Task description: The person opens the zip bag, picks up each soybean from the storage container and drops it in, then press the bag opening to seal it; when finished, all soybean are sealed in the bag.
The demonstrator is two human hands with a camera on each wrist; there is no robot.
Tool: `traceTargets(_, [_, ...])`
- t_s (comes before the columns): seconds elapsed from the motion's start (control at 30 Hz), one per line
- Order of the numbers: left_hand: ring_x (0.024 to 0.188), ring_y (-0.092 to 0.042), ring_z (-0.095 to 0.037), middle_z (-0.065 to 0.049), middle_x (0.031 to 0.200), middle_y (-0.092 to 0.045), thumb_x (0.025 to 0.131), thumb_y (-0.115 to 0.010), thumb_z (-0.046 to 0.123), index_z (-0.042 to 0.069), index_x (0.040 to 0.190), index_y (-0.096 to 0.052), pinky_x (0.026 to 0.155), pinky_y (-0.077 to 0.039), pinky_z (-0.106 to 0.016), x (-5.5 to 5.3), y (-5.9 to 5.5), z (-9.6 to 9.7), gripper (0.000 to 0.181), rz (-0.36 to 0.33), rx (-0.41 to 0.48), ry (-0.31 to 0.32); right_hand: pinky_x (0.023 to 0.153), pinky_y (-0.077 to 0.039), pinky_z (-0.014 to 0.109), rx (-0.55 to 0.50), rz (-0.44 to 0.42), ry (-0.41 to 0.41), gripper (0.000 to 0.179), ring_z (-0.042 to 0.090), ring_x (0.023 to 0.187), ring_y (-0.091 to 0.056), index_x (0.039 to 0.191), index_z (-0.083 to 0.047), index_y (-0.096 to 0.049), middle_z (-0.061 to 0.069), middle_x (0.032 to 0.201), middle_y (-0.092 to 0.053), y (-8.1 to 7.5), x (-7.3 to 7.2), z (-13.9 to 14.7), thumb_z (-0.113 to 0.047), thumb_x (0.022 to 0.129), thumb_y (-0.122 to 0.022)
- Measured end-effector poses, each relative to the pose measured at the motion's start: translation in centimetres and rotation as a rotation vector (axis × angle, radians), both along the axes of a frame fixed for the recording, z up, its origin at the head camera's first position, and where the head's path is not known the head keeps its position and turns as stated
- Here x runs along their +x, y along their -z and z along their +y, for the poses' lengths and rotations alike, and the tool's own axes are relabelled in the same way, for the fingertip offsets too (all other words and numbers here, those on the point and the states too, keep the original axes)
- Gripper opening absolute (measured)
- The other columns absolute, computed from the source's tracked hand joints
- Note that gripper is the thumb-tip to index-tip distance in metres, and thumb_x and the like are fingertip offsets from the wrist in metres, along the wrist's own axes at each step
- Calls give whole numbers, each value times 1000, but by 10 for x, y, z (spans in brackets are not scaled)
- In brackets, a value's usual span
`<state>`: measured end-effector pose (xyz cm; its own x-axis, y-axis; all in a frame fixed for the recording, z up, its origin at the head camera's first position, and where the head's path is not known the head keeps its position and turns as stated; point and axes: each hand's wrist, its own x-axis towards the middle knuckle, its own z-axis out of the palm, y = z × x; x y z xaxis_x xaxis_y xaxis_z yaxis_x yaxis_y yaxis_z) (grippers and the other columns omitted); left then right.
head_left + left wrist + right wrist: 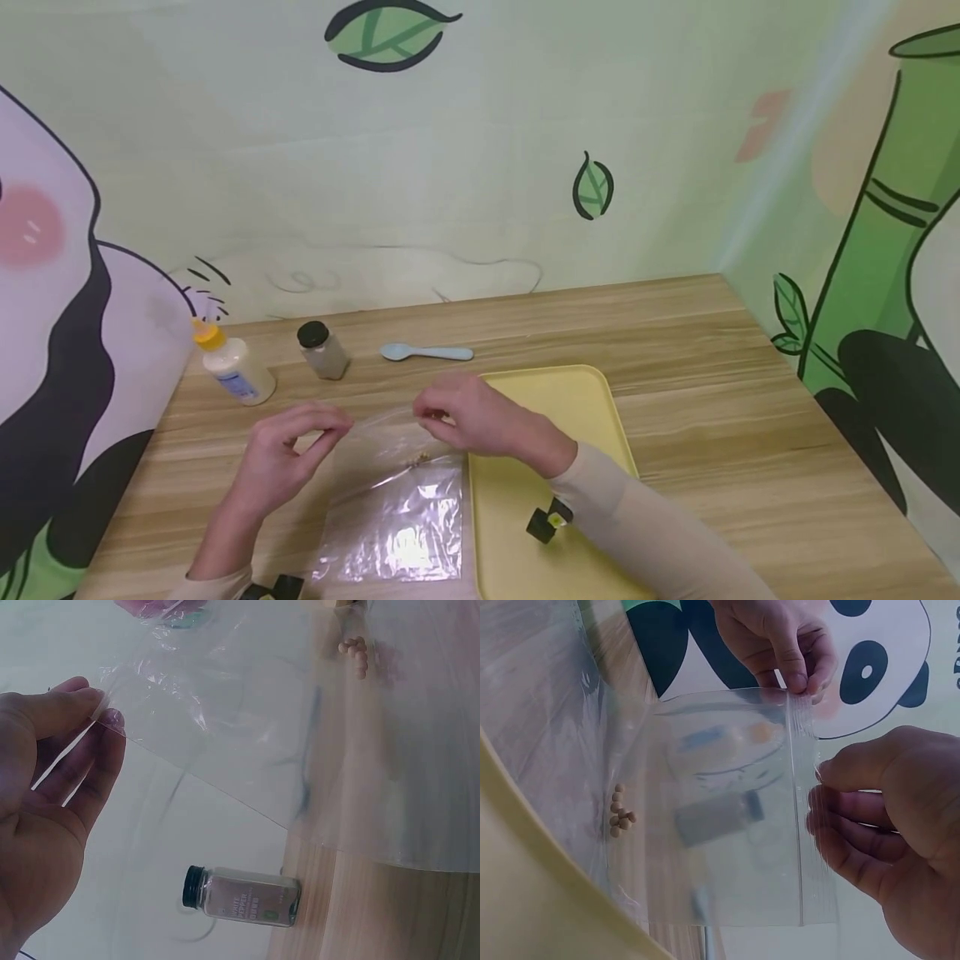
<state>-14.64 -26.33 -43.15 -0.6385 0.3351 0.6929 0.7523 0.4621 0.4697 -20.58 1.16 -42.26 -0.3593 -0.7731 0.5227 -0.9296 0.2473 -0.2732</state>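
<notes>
A clear zip bag (772, 847) hangs upright between my two hands, its ridged zip strip at the top. At one top corner, my left hand (281, 454) pinches it between thumb and fingertips. My right hand (480, 417) grips the same top edge farther along, thumb on one side and fingers on the other. Several small beige balls (620, 814) lie gathered at the bottom of the bag. Below it, glossy clear plastic (405, 533) lies flat on the wooden table, beside the yellow tray.
The yellow tray (555, 542) lies under my right forearm. Along the back stand a white bottle with a yellow cap (238, 371) and a black-lidded jar (324, 354), labelled white pepper in the left wrist view. A pale blue spoon (427, 352) lies to their right, before the printed wall.
</notes>
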Motion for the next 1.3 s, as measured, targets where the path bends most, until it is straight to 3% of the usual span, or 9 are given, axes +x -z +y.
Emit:
traceTargets(0.17, [88,-67,-4,-9,87,-74,67,-75,-21,6,86,-74,86,-53,-9,0,1,0,33,1,-1,-1,60,-43,4,48,-78,9,9,1,65,-52,92,-7,-69,-4,78,-65,-1,2,0,-5,92,-61])
traceTargets(0.3, [88,-67,-4,-9,87,-74,67,-74,-21,6,86,-74,86,-53,-10,1,1,0,33,-6,0,-2,61,-44,5,89,-113,12,12,1,65,-51,93,-7,-69,-4,77,-64,-2,3,1,-3,93,-57])
traceTargets(0.63, [89,-67,-5,-11,87,-73,63,-74,-24,3,84,-73,85,-54,-10,1,4,1,35,-4,32,13,64,-47,6,166,-90,20,14,3,68,-55,95,-8,-70,-3,81,-68,-3,3,0,-5,94,-56])
traceTargets(0.97, [86,-67,-6,-14,83,-72,57,-72,-30,-1,81,-72,83,-54,-10,-1,5,4,38,27,70,38,71,-53,11,176,-40,34,18,6,76,-64,101,-9,-72,-1,91,-71,-2,2,2,-2,92,-57])
traceTargets(1.3, [87,-67,-5,-15,83,-72,57,-72,-29,0,81,-72,83,-54,-10,-2,4,4,38,31,66,39,69,-52,10,187,-58,52,19,7,76,-63,100,-11,-73,-1,92,-70,-1,3,3,-1,90,-59])
